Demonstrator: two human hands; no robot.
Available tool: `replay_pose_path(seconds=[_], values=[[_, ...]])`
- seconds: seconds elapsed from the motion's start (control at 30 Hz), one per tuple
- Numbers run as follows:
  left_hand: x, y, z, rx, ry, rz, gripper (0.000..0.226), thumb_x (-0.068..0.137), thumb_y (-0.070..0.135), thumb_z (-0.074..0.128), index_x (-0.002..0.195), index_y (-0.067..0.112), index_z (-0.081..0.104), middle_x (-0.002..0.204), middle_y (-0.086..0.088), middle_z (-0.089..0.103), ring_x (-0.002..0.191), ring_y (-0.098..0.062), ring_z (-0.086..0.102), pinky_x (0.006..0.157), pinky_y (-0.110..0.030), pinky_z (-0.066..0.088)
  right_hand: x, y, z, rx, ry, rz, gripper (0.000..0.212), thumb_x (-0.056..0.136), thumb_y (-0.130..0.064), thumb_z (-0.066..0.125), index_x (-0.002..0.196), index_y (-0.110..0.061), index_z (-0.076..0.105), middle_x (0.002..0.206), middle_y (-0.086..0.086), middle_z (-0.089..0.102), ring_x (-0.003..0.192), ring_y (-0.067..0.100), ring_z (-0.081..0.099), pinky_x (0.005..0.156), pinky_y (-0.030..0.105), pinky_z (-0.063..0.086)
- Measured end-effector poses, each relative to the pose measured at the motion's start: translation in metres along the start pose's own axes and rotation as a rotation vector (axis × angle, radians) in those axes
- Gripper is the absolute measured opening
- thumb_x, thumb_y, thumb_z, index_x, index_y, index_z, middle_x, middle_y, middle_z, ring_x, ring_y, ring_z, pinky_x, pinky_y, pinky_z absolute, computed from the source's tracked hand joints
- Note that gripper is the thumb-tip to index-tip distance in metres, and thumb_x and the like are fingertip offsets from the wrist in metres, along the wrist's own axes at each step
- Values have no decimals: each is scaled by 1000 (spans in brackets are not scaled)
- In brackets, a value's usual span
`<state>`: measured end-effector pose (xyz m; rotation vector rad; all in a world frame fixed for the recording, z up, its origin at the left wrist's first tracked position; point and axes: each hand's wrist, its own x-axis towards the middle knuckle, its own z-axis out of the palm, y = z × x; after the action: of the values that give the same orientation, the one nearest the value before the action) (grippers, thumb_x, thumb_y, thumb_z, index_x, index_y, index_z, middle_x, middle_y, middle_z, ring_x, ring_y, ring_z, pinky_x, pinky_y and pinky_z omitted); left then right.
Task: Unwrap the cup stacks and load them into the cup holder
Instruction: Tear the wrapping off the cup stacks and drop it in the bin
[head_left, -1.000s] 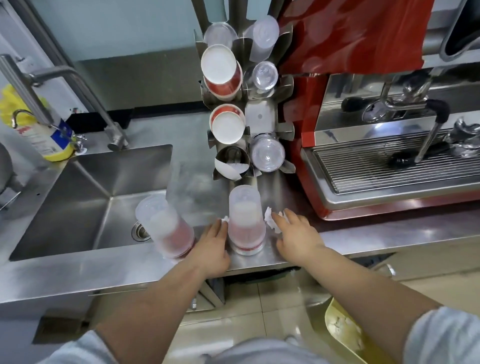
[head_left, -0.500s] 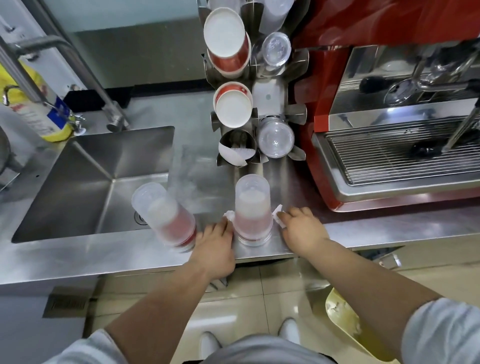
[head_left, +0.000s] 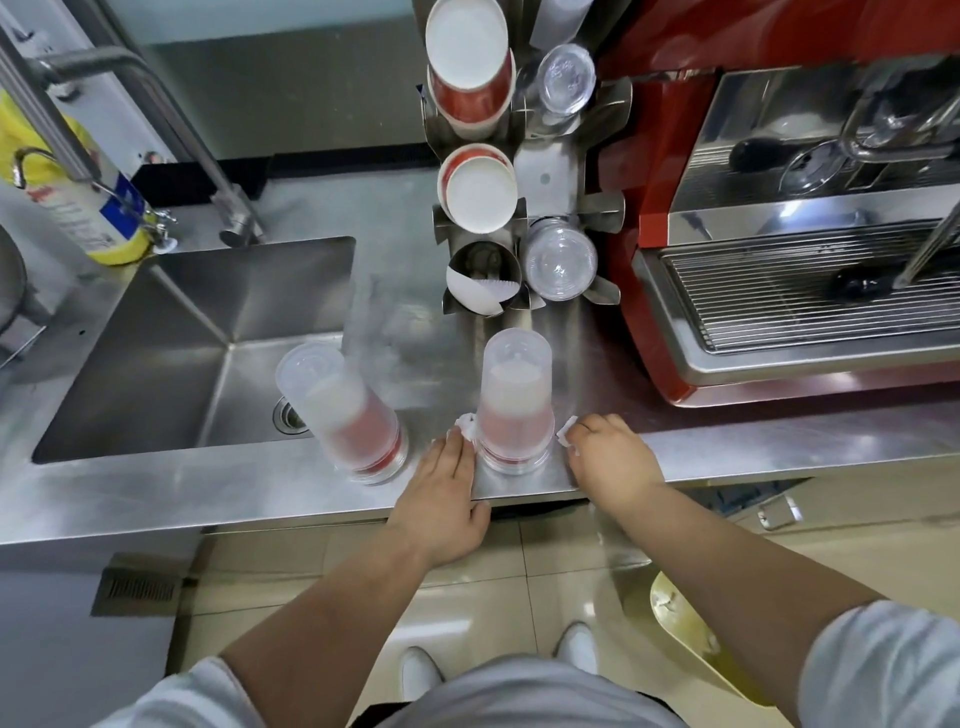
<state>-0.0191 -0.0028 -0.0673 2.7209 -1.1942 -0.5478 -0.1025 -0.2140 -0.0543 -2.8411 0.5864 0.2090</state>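
Head view, wrapped stack (head_left: 514, 402) (cups blurred), holder (head_left: 524, 171) top cropped

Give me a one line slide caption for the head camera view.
Both hands, left hand and right hand, pinch the wrapper at the base of a wrapped cup stack below the cup holder.
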Motion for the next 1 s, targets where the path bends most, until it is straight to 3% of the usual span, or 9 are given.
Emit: replay_pose_path(seconds=[0.27,0.4,0.57,0.77,0.87,1.0], values=[[-16,-11,11,-130,107,107,71,91,41,23,153,6,27,162,-10,21,150,-28,17,120,-24,0,-3,-5,-5,1,-25,-20,29,88,-14,48,113,-15,63,112,8,60,105,31,50,82,35,46],[-27,-24,17,-100,135,161,58,90,35,35,135,7,57,144,-10,52,134,-30,49,116,-36,28,-3,-7,-10,-7,-55,-18,30,86,-13,49,113,-16,61,111,9,61,104,32,53,83,35,47],[-19,-32,16,-194,287,183,26,74,11,71,99,12,78,111,-6,74,102,-27,71,85,-44,59,-4,-10,-9,11,-76,0,35,84,-9,50,114,-19,64,112,8,61,104,33,55,85,35,49],[-8,-34,8,-180,260,199,21,65,3,83,81,16,77,98,-1,72,84,-30,68,81,-28,51,-5,-10,-8,28,-78,13,35,82,-8,51,111,-21,65,111,7,60,105,31,54,84,33,48],[-5,-35,7,-186,269,218,12,73,8,73,80,17,75,108,0,71,88,-31,66,81,-26,50,-5,-9,-8,44,-79,24,37,81,-6,50,111,-22,65,112,7,60,105,31,54,84,33,47],[-4,-36,3,-178,247,270,18,78,18,56,82,19,73,93,4,72,81,-27,64,80,-26,47,-6,-9,-7,37,-84,18,35,81,-7,52,109,-22,65,111,6,61,104,31,56,82,32,46]])
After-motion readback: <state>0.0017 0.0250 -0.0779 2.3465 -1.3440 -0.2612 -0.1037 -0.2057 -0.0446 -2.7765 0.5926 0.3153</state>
